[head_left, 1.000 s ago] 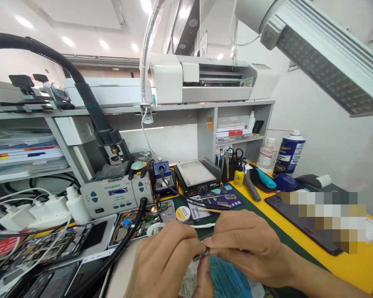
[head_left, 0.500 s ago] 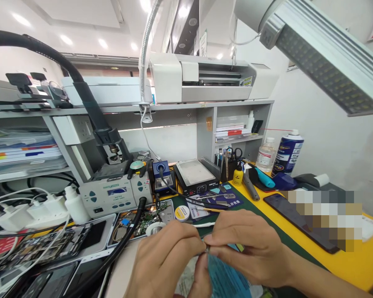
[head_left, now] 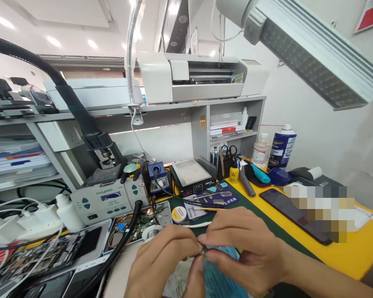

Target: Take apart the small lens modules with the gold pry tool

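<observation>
My left hand (head_left: 166,258) and my right hand (head_left: 247,248) meet fingertip to fingertip low in the middle of the head view. Both are closed in a pinch on one tiny dark, metallic-looking piece (head_left: 203,251); the fingers cover most of it, so its kind does not show. Beneath the hands lies a blue sheet (head_left: 222,277) with dark streaks, partly hidden by my right hand. A white pen-like stick (head_left: 195,225) and a thin yellow-handled tool (head_left: 213,209) lie just behind the fingers. Near my left knuckles sits a white spool (head_left: 152,232).
A hot-air station (head_left: 107,200) with a black hose (head_left: 124,244) stands at left, beside circuit boards (head_left: 34,256). Behind are a soldering iron stand (head_left: 158,178) and a heating plate (head_left: 192,174). A phone (head_left: 294,215) and spray can (head_left: 282,149) are at right; a lamp (head_left: 313,54) hangs above.
The view has shifted slightly, so the surroundings sit a little further left. Both hands keep their pinch on the tiny piece, with only a slight change in finger position.
</observation>
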{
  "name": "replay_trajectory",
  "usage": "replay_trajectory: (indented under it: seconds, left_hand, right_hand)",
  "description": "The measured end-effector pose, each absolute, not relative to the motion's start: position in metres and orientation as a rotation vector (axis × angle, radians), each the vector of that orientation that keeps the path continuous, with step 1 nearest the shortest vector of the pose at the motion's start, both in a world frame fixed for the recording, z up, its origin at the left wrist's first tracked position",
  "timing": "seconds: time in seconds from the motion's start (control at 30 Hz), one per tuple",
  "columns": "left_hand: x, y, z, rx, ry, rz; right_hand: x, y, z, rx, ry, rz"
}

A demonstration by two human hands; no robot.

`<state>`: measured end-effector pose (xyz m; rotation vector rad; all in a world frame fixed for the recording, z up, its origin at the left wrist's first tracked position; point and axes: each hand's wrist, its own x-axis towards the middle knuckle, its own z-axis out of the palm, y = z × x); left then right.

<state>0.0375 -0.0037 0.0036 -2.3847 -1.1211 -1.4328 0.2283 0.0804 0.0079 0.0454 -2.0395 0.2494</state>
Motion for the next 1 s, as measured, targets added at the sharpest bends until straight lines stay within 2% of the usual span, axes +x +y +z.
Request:
replay_trajectory:
  seconds: [0.37, 0.77, 1.0]
  left_hand:
    - [0.043, -0.001, 0.001, -2.482, -1.213, -1.716]
    - [0.058, -0.002, -0.011, -2.311, -1.509, -2.408]
    - [0.059, -0.001, -0.014, -2.292, -1.541, -2.393]
  right_hand:
    - [0.229, 0.082, 0.007, 0.012, -2.039, 0.207]
    - [0.228, 0.081, 0.004, -0.016, -2.001, 0.271]
    - [0.226, 0.079, 0.007, -0.070, -2.019, 0.437]
